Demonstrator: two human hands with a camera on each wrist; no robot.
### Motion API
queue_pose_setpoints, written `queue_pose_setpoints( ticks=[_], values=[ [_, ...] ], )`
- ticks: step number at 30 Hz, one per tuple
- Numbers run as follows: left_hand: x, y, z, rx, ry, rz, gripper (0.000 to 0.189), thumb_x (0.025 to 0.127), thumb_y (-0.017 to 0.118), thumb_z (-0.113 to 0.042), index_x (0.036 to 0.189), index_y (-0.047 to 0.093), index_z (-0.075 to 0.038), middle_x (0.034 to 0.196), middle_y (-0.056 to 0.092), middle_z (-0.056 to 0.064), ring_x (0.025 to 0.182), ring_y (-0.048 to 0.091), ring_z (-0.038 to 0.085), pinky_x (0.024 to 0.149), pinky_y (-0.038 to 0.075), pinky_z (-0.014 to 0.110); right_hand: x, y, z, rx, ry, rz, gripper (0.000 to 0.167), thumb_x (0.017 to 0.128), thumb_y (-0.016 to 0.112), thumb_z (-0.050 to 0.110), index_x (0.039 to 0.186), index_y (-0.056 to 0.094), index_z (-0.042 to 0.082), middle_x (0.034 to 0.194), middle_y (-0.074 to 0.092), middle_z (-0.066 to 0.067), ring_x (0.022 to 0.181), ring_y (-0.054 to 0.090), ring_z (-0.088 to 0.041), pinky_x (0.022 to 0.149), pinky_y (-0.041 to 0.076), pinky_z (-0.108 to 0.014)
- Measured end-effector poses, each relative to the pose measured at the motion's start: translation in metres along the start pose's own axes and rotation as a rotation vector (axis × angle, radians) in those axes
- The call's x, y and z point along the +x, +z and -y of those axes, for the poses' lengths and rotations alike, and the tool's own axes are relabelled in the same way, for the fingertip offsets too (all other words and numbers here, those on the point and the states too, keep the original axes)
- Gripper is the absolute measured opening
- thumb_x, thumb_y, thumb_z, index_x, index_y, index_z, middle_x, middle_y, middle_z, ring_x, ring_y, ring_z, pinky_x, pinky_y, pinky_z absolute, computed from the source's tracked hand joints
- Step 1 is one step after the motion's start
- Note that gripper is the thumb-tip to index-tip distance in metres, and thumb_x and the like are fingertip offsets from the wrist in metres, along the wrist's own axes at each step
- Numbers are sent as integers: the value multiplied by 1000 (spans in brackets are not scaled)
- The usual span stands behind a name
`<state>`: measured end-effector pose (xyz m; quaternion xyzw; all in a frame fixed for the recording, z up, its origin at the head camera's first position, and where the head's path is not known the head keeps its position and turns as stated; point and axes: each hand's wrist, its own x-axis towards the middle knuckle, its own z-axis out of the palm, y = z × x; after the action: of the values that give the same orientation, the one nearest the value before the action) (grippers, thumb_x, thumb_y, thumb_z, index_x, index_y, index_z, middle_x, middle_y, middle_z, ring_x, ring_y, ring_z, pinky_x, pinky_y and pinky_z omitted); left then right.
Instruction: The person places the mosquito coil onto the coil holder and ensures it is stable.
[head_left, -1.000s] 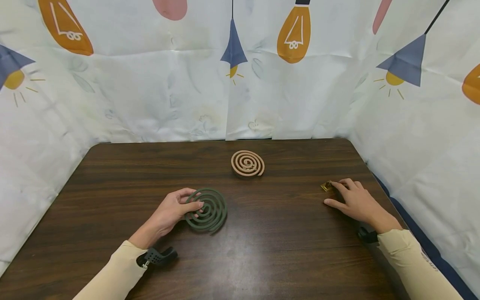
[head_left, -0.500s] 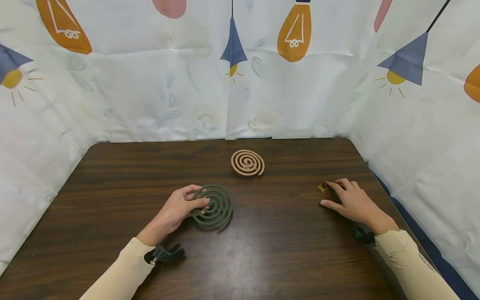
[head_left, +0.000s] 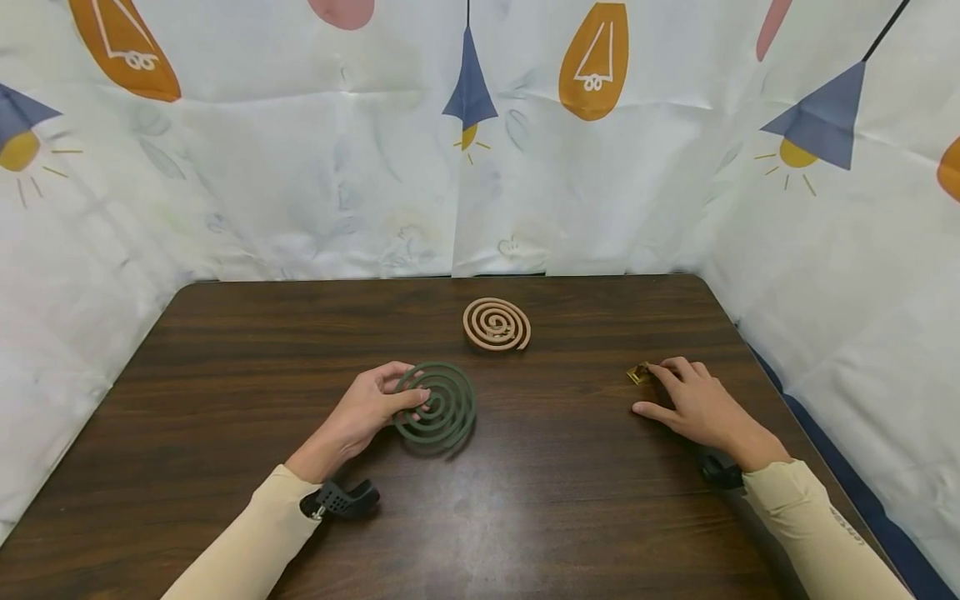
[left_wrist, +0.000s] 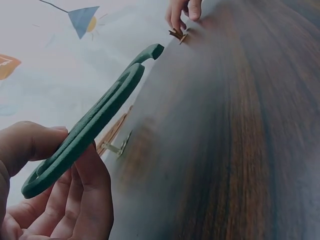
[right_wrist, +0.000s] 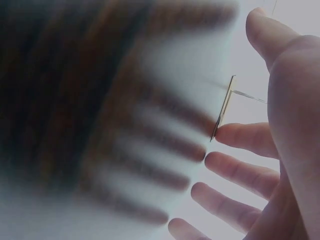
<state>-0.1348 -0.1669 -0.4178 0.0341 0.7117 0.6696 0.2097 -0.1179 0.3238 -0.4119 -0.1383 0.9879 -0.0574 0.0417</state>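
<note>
My left hand pinches a green mosquito coil between thumb and fingers. In the left wrist view the coil is seen nearly edge-on, tilted and held above the table. On the right, a small gold metal coil stand sits on the tabletop. The index fingertip of my right hand touches this stand; the thumb is spread apart from it. Seen from the right wrist, the stand is a thin plate with a prong, and the fingers are extended beside it.
A tan mosquito coil lies toward the back of the dark wooden table; in the left wrist view a metal stand shows beside it. A white patterned curtain encloses the back and sides.
My left hand has moved right and slightly away from me with the green coil. The right hand and the gold stand under its fingertip have shifted a little to the left.
</note>
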Motion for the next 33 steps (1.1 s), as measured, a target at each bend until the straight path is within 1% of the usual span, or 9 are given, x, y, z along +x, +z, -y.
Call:
queue_pose_setpoints(
  ticks=[9,16,24,33],
  values=[
    [6,7,-3,-14,12,23,49,96,75,-16,137,53,2,94,76,-5,82,74,10,70,62,25,3,2,7,6,-19,-9,80,98,61,62,150,51,2,145,49,-24,126,49,-48,99,47,-69],
    [10,12,-4,-25,10,29,46,96,75,-14,134,55,1,91,76,-4,78,73,9,68,61,24,5,4,11,-8,-37,-13,79,98,61,62,149,52,2,145,50,-24,126,50,-48,98,47,-69],
    [17,16,-4,-17,18,41,48,96,74,-13,136,55,3,92,76,-3,75,72,10,67,61,25,7,5,17,-16,-51,-10,81,98,60,63,151,50,3,146,50,-24,130,49,-48,100,47,-70],
    [23,23,-4,-44,14,52,47,96,74,-12,134,54,4,87,75,-6,75,72,8,65,60,23,8,5,20,-8,-51,0,82,98,58,65,151,50,3,148,50,-24,131,48,-47,100,47,-69]
  ],
)
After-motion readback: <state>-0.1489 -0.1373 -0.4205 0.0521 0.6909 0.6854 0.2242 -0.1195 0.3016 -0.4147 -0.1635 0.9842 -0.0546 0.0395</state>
